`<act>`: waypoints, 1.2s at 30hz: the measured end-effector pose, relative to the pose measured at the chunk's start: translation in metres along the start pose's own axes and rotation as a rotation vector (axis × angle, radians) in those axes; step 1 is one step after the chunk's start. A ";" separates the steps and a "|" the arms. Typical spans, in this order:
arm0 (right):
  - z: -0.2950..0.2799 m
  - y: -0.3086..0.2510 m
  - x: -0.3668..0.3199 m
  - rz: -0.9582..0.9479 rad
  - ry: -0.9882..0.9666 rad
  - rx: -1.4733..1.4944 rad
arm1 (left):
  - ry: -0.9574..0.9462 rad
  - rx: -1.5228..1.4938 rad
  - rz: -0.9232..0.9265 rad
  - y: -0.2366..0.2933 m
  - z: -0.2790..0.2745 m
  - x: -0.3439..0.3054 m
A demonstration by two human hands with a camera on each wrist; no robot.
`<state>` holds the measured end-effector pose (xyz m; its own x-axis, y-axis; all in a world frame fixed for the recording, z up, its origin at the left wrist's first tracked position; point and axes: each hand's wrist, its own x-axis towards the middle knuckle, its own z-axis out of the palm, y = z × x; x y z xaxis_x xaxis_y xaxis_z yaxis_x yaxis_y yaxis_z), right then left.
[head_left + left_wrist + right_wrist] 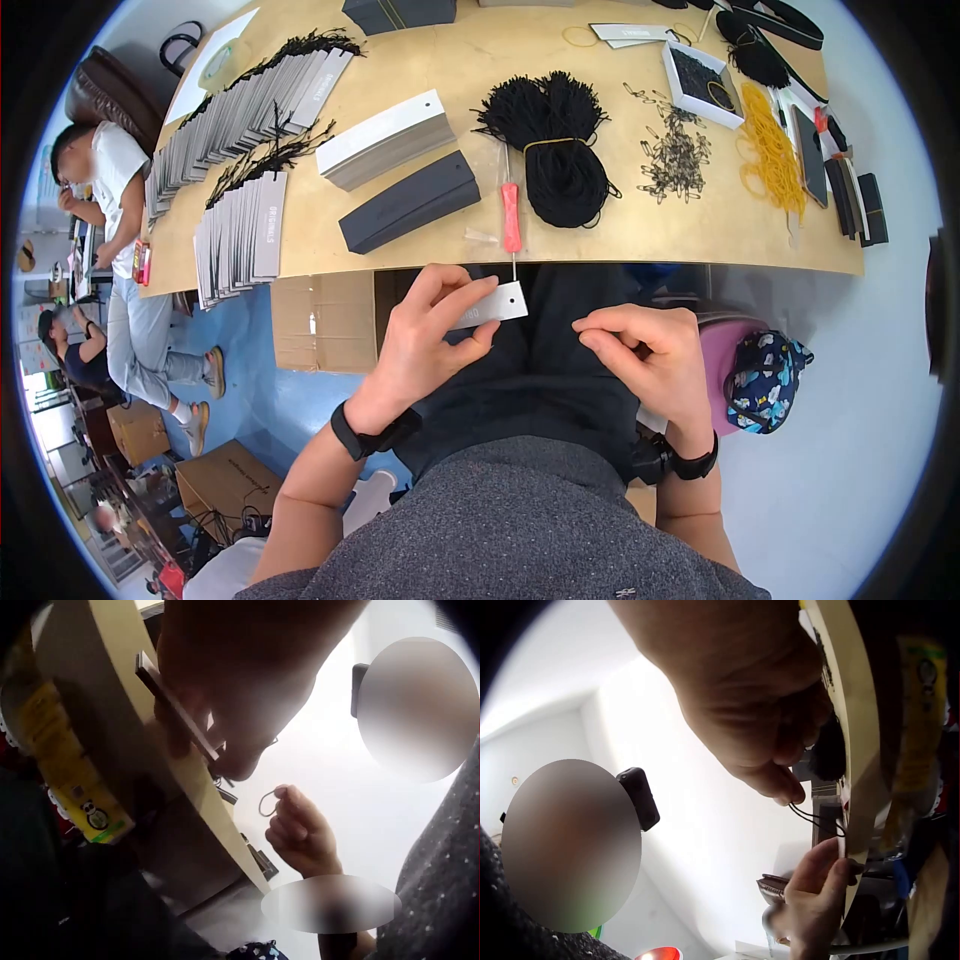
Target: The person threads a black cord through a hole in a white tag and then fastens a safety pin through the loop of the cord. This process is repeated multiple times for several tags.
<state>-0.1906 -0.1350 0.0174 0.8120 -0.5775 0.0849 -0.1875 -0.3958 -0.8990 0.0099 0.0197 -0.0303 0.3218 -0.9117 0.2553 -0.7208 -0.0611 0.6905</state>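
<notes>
Head view: the left hand [425, 325] pinches one grey tag [497, 308] between thumb and fingers, with the punched end of the tag projecting to the right of the grip. The right hand [655, 355] is set apart, to the right of the tag, with thumb and index finger pressed together. Both wrist views show a thin dark cord [261, 804] pinched at these fingertips; the right wrist view shows it reaching toward the tag. Whether it passes through the hole cannot be told.

Directly beyond the tag, a red-handled tool [511, 215] lies on the table [640, 240], its metal shaft pointing toward the grip. Ahead and left of the left hand lies a dark block of tags [410, 205], with a white-topped stack [385, 135] behind it. Farther left, corded tags [240, 235] lie fanned in overlapping rows.

Ahead of the space between the hands rests a banded black cord bundle [565, 180]. Beyond the right hand are scattered safety pins [675, 160]; farther right lie yellow bands [770, 150].
</notes>
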 end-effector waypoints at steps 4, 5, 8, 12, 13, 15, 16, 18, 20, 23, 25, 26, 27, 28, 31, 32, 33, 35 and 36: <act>0.002 -0.001 0.000 0.004 -0.015 0.008 | 0.089 -0.033 0.082 -0.006 0.010 -0.007; 0.003 -0.001 0.000 0.004 -0.019 0.011 | 0.095 0.012 0.130 -0.007 0.011 -0.007; 0.006 -0.002 0.000 -0.009 -0.013 0.035 | 0.139 -0.117 0.017 -0.007 0.014 -0.007; 0.014 -0.006 0.004 0.015 -0.007 0.042 | 0.107 -0.186 -0.083 -0.007 0.017 -0.003; 0.017 -0.004 0.006 0.006 -0.012 0.050 | 0.075 -0.240 -0.145 -0.011 0.020 -0.001; 0.025 -0.002 0.011 -0.002 -0.016 0.058 | 0.042 -0.295 -0.205 -0.014 0.021 0.003; 0.029 0.000 0.014 -0.010 0.004 0.052 | -0.001 -0.361 -0.270 -0.015 0.021 0.005; 0.034 0.010 0.019 -0.019 0.023 0.047 | -0.045 -0.426 -0.334 -0.015 0.023 0.007; 0.040 0.024 0.022 0.000 0.154 0.002 | -0.007 -0.621 -0.356 -0.015 0.027 0.008; 0.035 0.048 0.019 0.057 0.216 -0.136 | -0.037 -0.589 -0.352 -0.015 0.024 0.007; 0.031 0.060 0.014 0.081 0.201 -0.180 | -0.070 -0.578 -0.327 -0.020 0.023 0.006; 0.034 0.062 0.010 0.081 0.199 -0.180 | -0.101 -0.566 -0.299 -0.022 0.023 0.006; 0.037 0.064 0.004 0.090 0.165 -0.142 | -0.101 -0.567 -0.300 -0.024 0.022 0.005; 0.040 0.065 -0.001 0.100 0.132 -0.104 | -0.117 -0.586 -0.242 -0.025 0.023 0.005; 0.051 0.058 -0.013 0.180 -0.025 0.007 | -0.192 -0.602 -0.175 -0.021 0.014 0.004; 0.056 0.057 -0.015 0.199 -0.075 0.072 | -0.249 -0.598 -0.167 -0.019 0.011 0.002; 0.057 0.053 -0.016 0.196 -0.154 0.096 | -0.251 -0.612 -0.200 -0.018 0.011 0.000; 0.053 0.038 -0.010 0.197 -0.226 0.158 | -0.251 -0.624 -0.207 -0.013 0.006 -0.002; 0.049 0.031 -0.007 0.198 -0.299 0.218 | -0.249 -0.638 -0.213 -0.010 0.002 -0.002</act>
<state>-0.1750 -0.1080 -0.0317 0.9027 -0.3818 -0.1984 -0.2610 -0.1194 -0.9579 0.0154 0.0211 -0.0392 0.2116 -0.9766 -0.0387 -0.1335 -0.0681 0.9887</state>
